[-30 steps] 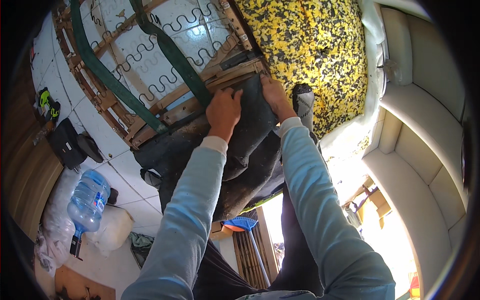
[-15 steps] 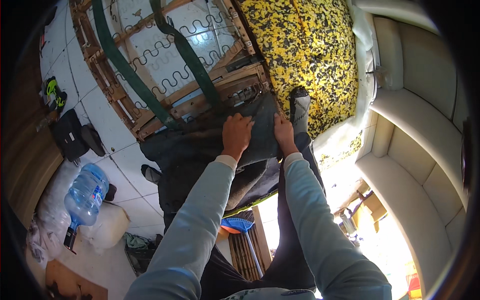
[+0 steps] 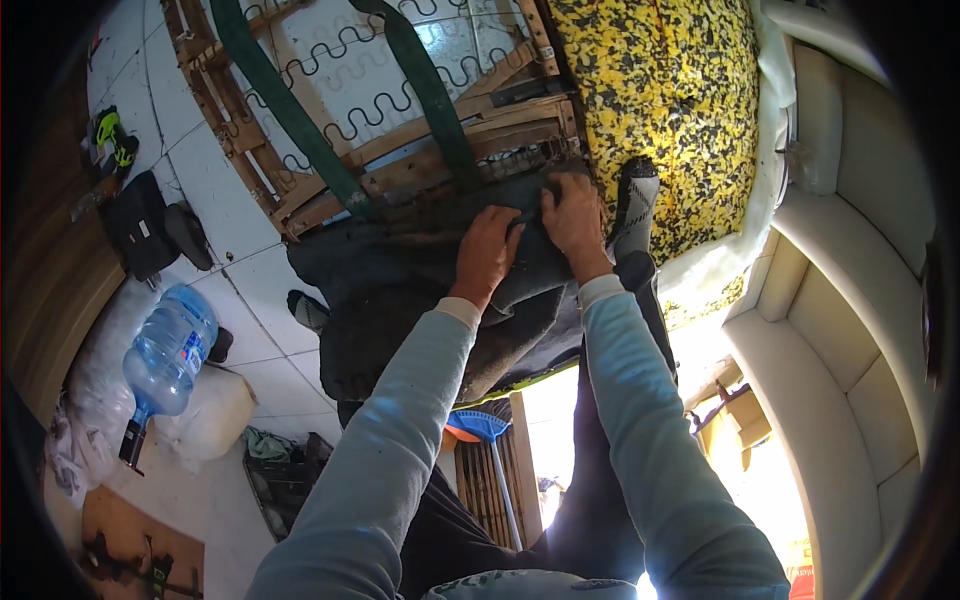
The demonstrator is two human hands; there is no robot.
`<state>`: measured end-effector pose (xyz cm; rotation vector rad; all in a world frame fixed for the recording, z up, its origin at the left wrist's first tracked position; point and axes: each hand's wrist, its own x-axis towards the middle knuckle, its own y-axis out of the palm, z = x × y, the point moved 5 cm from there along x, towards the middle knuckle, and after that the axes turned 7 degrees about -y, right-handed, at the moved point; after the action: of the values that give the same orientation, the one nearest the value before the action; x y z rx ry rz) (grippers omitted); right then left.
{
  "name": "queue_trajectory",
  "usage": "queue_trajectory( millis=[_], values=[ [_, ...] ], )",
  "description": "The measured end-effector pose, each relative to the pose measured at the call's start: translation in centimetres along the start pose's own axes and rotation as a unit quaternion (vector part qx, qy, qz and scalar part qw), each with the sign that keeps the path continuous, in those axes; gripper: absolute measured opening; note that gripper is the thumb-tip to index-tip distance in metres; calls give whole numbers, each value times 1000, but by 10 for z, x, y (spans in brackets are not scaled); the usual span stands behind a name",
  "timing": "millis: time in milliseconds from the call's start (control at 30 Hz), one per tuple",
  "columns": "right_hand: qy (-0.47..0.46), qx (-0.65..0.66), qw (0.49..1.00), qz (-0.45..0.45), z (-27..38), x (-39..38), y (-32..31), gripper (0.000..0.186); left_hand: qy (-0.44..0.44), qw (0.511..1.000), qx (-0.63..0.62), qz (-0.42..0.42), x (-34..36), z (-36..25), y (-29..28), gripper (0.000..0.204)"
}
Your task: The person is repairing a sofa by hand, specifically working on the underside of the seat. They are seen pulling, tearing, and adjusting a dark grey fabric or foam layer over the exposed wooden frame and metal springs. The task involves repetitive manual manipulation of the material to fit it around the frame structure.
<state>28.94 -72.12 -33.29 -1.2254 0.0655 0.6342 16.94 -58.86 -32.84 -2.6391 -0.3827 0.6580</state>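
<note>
The dark cloth (image 3: 400, 285) beside the wooden frame (image 3: 238, 134) seems soft, limp, best taken by its frame-side edge; left hand (image 3: 486, 252) and right hand (image 3: 575, 222) curl over it, pinch unclear.

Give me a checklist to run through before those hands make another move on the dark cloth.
1. Both hands at the cloth: ok. The left hand and right hand are both on the dark cloth.
2. Firm grip: cannot tell. The cloth under the fingers is hidden.
3. Cloth smooth: not ok. It is rumpled, with folds below the hands.
4. Cloth fastened to the wooden frame: cannot tell. No fastening can be made out.
5. Green straps clear of the hands: ok, though one ends near the left hand.
6. Blue water jug clear of the cloth: ok. It lies apart, at left.
</note>
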Motion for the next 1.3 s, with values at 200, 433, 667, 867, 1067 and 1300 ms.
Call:
queue_trajectory(
  millis=[200,433,667,867,1067,1300],
  values=[
    [5,110,993,40,41,-42,-48,31,21,1000,15,0,15,-4,-16,17],
    [41,349,931,97,125,-101,-111,31,-68,995,17,73,58,-8,-40,22],
    [-30,228,969,89,135,-82,-110,34,-202,976,-26,78,60,3,-27,25],
    [-49,211,969,120,144,-80,-123,35,-244,963,-20,115,40,15,-11,22],
    [-59,202,968,138,148,-86,-121,37,-231,967,62,92,55,13,-19,23],
    [-66,191,971,127,143,-83,-120,37,-244,951,146,122,65,-1,-22,18]
  ],
)
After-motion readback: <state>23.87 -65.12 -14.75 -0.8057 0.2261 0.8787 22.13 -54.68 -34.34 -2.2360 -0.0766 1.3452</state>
